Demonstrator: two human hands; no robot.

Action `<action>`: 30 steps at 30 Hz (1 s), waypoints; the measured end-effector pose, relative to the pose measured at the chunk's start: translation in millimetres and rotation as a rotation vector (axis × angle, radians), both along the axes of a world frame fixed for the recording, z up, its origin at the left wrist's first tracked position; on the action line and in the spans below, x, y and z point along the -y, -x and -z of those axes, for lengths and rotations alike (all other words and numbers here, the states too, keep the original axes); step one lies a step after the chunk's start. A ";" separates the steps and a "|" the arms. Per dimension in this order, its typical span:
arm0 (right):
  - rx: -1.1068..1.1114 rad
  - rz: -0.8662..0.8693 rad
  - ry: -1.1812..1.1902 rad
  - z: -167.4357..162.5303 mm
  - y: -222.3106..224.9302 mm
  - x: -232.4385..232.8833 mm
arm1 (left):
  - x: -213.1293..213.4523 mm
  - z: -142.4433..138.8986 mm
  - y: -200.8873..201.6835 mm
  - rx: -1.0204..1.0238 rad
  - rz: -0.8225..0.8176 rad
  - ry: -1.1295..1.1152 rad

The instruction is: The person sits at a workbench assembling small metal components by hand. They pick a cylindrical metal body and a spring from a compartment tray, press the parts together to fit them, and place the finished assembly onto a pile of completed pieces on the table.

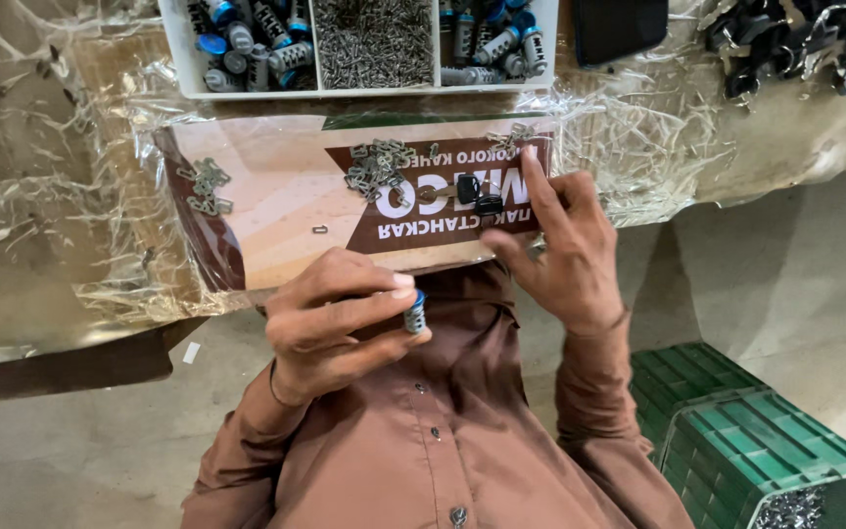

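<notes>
With the left hand (330,318) pinching the small blue-capped metal cylinder (414,312), the loosely curled right hand (558,245) should steady the black key piece (488,205) before lifting.

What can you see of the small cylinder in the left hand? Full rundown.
The small cylinder is a short metal-looking barrel, silvery grey with a blue cap at its top end. The left hand pinches it between fingertips and thumb, roughly upright, held in the air in front of the brown shirt, just below the near edge of the board on the bench. Nothing else touches it. It looks like the blue-capped cylinders in the white tray. Finer detail is too small to tell.
</notes>
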State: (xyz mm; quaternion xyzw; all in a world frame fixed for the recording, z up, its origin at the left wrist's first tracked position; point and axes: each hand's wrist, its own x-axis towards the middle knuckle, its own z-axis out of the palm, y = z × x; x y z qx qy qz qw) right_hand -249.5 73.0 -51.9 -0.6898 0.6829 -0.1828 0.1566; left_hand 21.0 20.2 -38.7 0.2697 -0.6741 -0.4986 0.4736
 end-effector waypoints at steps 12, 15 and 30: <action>0.698 -0.038 0.325 21.6 -21.6 -38.0 | 1.0 -2.2 7.8 0.088 0.053 0.036; 0.513 -0.008 0.328 2.4 -40.5 -40.6 | -1.5 -3.3 10.1 0.082 0.047 0.028; 0.541 -0.095 0.387 -30.5 -76.8 -19.5 | -9.4 -3.9 -6.1 0.110 0.010 0.001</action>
